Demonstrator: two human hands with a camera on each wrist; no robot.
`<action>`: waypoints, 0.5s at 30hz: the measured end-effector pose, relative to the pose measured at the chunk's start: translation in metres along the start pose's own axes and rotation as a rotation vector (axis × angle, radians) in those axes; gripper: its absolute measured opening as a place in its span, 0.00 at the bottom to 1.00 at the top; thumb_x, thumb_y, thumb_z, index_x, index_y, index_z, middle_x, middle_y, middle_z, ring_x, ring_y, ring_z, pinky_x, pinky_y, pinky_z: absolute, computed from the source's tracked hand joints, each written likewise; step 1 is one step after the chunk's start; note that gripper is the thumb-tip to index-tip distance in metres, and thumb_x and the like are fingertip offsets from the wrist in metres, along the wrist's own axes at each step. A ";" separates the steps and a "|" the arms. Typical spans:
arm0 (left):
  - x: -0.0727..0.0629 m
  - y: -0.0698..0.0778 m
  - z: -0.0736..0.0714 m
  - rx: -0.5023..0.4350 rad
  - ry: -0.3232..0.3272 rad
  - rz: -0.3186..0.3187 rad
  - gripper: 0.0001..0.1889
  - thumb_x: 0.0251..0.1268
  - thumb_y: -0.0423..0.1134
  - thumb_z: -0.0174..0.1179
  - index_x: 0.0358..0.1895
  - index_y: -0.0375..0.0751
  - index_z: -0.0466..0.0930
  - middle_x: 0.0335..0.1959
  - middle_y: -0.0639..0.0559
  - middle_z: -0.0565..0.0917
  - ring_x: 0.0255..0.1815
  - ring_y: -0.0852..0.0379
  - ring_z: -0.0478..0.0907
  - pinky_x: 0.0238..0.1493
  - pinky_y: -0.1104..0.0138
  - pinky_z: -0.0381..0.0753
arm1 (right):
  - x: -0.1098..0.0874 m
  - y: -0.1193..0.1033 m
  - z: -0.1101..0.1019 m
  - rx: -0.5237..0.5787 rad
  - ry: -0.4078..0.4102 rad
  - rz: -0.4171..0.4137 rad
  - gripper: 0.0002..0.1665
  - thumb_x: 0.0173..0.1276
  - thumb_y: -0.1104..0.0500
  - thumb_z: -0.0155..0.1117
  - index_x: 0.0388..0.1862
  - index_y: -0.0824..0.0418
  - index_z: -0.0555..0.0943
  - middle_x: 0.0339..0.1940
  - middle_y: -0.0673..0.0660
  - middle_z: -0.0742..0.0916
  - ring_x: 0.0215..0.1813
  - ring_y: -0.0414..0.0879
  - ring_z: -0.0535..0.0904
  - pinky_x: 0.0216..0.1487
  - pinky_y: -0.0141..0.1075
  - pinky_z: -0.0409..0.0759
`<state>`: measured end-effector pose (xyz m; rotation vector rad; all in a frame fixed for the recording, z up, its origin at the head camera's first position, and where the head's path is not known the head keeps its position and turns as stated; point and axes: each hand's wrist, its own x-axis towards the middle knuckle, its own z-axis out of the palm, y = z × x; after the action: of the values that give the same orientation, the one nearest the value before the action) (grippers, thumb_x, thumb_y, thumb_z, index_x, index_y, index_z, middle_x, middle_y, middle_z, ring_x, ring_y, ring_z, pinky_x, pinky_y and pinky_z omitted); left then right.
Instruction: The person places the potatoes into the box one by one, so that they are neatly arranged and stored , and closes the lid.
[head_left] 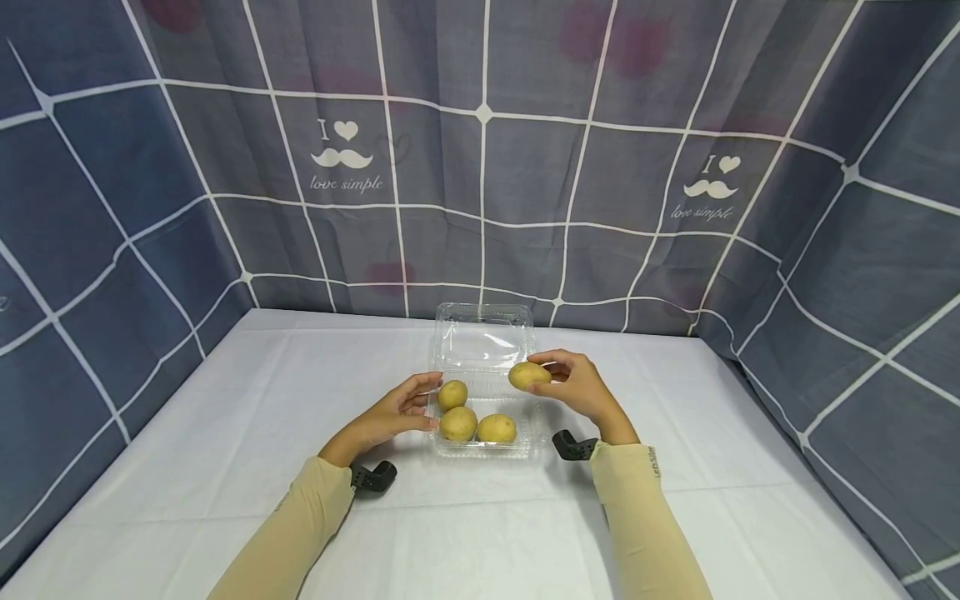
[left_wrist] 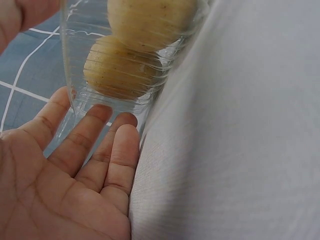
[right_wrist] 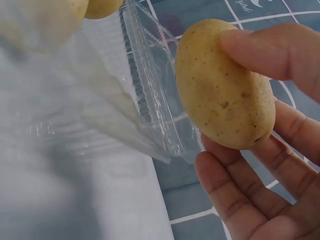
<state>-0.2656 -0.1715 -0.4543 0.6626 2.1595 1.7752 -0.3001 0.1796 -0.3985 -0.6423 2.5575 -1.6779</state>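
My right hand (head_left: 583,385) pinches a yellow potato (right_wrist: 225,85) between thumb and fingers, above the right back part of a clear plastic clamshell box (head_left: 525,446). Inside the box lie three more potatoes: a small one (head_left: 452,395) at the back left, a larger one (head_left: 457,424) at the front left, and another (head_left: 497,428) beside it. My left hand (head_left: 393,412) is at the box's left side, its fingertips against or very near the clear wall in the left wrist view. Two potatoes show through that ribbed wall.
The box's clear lid (head_left: 483,337) stands raised at the back, toward the curtain. A white cloth (head_left: 300,392) covers the table. Dark checked curtains (head_left: 442,167) enclose the back and both sides. Black wrist devices (head_left: 573,446) sit below both hands.
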 end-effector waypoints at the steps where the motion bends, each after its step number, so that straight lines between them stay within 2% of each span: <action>1: 0.000 0.000 0.000 0.002 0.000 0.002 0.46 0.69 0.33 0.70 0.84 0.27 0.53 0.85 0.29 0.58 0.81 0.29 0.61 0.81 0.40 0.60 | 0.000 -0.001 0.001 -0.002 -0.002 -0.003 0.27 0.62 0.69 0.79 0.61 0.72 0.86 0.55 0.65 0.90 0.48 0.46 0.87 0.51 0.31 0.84; 7: -0.001 0.000 0.000 -0.003 0.000 0.010 0.47 0.69 0.34 0.71 0.84 0.27 0.53 0.85 0.28 0.58 0.81 0.29 0.62 0.80 0.40 0.61 | 0.000 -0.004 0.006 -0.024 -0.014 -0.015 0.27 0.62 0.69 0.80 0.61 0.71 0.86 0.57 0.65 0.90 0.50 0.48 0.87 0.54 0.32 0.83; 15: -0.001 -0.001 0.000 -0.010 -0.001 0.010 0.47 0.68 0.34 0.71 0.85 0.27 0.53 0.85 0.29 0.58 0.81 0.29 0.61 0.81 0.40 0.60 | 0.001 -0.007 0.013 -0.077 -0.026 -0.044 0.26 0.63 0.67 0.81 0.60 0.70 0.87 0.57 0.64 0.90 0.53 0.52 0.87 0.60 0.38 0.84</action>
<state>-0.2651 -0.1724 -0.4552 0.6728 2.1484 1.7893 -0.2959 0.1655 -0.3978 -0.7243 2.6202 -1.5791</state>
